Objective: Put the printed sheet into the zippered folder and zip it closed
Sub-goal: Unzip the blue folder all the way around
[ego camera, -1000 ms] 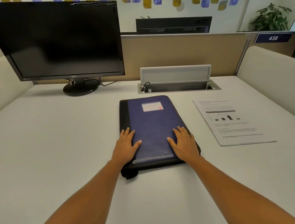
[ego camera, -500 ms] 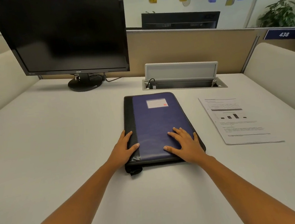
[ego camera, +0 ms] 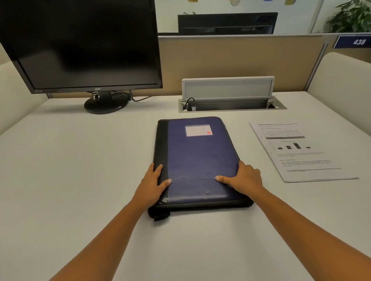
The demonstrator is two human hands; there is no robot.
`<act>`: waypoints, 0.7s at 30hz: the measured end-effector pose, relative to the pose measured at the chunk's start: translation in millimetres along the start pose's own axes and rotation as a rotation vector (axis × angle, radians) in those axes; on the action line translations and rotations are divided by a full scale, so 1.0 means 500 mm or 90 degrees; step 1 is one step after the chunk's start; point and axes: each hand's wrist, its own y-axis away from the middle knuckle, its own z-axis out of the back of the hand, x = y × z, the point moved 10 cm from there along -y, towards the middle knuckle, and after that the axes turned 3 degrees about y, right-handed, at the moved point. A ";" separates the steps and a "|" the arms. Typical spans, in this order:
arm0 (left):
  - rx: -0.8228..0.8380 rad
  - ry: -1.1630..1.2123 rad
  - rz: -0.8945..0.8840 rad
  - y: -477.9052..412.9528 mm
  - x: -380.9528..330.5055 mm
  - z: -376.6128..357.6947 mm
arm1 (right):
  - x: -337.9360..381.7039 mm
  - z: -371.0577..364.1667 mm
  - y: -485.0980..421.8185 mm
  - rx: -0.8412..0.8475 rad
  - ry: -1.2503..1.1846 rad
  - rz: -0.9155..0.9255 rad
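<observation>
**Head view, read left to right.** A monitor (ego camera: 83, 44) stands at the far left corner of the counter (ego camera: 71, 171). The left hand (ego camera: 152, 185) rests on the black spine of the folder (ego camera: 197, 161), fingers straight and released, thumb flat on the blue cover. The folder lies flat in the middle of the counter, one short side toward the near edge. A black zip tab (ego camera: 160, 215) juts out at its near left corner. The right hand (ego camera: 244, 176) grasps the folder's right side, fingers curled down over it, thumb on the cover. The sheet (ego camera: 300, 151) lies flat toward the right edge, near the folder but not touching it, and neither hand is on it.

**Risks, as judged.** The folder looks zipped all round, so prising at its right side would only slide it across the smooth counter, perhaps into the sheet, creasing it. The thin sheet may buckle when pinched up. If it is set in askew, a corner could catch in the zip teeth on closing.
</observation>
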 end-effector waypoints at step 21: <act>-0.103 -0.292 0.141 -0.026 0.033 0.037 | 0.150 -0.095 0.103 0.136 -0.012 0.176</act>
